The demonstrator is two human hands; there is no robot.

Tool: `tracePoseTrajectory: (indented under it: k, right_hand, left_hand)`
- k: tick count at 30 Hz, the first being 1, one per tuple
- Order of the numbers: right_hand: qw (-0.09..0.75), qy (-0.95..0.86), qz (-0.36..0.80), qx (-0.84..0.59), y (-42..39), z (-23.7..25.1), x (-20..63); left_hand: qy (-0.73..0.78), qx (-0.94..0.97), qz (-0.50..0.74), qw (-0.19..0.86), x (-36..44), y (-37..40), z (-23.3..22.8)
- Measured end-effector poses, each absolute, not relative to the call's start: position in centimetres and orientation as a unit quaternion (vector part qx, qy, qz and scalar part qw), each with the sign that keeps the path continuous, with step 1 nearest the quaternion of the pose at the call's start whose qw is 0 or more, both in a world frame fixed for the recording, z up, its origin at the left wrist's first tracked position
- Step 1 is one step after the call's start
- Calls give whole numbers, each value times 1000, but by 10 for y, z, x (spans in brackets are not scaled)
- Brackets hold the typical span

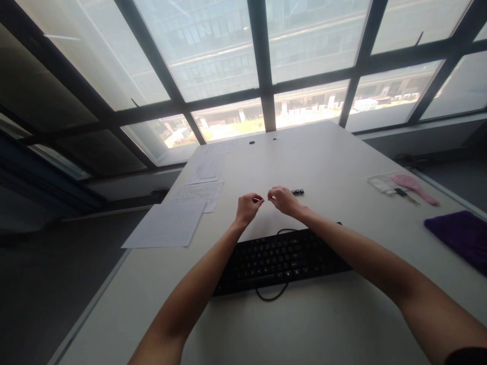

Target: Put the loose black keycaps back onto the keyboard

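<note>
Both hands reach over the far edge of a black keyboard (281, 258) on the white table. My left hand (248, 209) is closed in a pinch, its fingertips pointing right; whatever it holds is too small to make out. Close by, my right hand (283, 199) is also pinched, fingertips pointing left, with a small gap between the two hands. Its contents, if any, cannot be made out either. Just right of my right hand lies a short row of small black keycaps (298, 192). My forearms cover both ends of the keyboard, whose cable loops out at the near side.
Printed sheets of paper (163, 225) lie along the left side of the white table (289, 167). At the right are a pink brush (413, 187), a clear bag (382, 186) with small items, and a purple cloth (462, 238). Large windows stand behind the table.
</note>
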State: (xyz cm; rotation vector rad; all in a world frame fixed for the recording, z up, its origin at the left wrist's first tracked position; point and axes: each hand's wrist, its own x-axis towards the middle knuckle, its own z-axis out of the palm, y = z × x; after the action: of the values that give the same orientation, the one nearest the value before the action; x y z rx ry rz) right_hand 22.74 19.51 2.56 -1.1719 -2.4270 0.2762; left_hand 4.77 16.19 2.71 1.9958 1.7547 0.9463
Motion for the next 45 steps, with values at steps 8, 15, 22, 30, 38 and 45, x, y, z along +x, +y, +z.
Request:
tracePoseTrajectory:
  k: [8,15,22,30,38,45]
  right_hand:
    - [341,-827,297,-335,103,14,261]
    - [343,-820,323,-326,83,5,266]
    - [327,-839,307,-307,84,-3,267]
    - [272,-891,215,-294,82,1,268]
    - [202,-932,133,-270,80,9,265]
    - [168,-948,115,-244,81,16,259]
  left_hand:
    - [537,719,349,268,50,57,32]
    - [534,727,343,262,55,44,20]
    - [514,737,366,243,53,41,12]
    - [504,782,311,193,51,38,10]
    - [490,792,322,172,49,38,5]
    - [487,806,301,150,48,37,6]
